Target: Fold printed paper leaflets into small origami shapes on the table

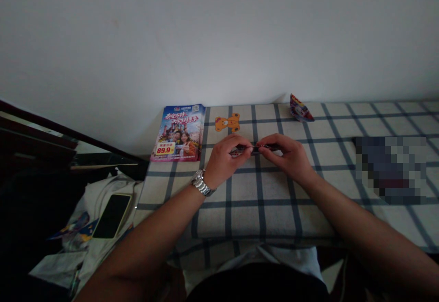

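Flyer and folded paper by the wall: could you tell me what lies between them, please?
An orange bear cutout on the checked cloth, in the head view.

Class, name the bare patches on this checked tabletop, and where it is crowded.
Bare: the near cloth between the forearms; the far edge right of the paper shape. Crowded: the middle, where left hand and right hand pinch a strip, near flyer and bear.

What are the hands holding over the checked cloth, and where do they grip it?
A narrow folded paper strip, it seems: the left hand pinches its left end, the right hand its right end.
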A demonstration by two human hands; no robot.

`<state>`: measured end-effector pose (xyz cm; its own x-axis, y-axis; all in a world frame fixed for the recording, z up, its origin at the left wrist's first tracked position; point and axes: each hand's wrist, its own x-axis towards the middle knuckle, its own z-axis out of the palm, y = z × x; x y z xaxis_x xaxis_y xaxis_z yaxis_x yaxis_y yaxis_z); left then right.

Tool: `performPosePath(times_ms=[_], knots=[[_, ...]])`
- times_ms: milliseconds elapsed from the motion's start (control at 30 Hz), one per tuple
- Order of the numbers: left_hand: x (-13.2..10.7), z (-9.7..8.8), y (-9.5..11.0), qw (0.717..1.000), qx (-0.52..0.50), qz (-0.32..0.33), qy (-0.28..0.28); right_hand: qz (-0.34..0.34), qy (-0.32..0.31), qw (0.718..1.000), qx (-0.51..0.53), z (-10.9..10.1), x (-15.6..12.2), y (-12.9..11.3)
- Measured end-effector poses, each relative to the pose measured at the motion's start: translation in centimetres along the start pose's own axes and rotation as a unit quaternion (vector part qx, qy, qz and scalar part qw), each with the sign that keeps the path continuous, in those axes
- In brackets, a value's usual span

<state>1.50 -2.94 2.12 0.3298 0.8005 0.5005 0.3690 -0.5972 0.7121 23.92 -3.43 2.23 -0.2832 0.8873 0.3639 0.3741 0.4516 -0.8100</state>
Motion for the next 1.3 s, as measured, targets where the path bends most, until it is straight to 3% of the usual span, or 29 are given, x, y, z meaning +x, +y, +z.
performPosePath(times_ms=[667,1300], knots=[[-0.03,0.16,0.36,0.999,0.016,0.026,-0.011,-0.051,0.000,0.999,-0.001,-0.12,-0.14,0.37],[-0.06,0.28,0.29,0.999,0.033,0.022,0.002,-0.042,-0.005,0.999,0.029,-0.02,0.08,0.71]])
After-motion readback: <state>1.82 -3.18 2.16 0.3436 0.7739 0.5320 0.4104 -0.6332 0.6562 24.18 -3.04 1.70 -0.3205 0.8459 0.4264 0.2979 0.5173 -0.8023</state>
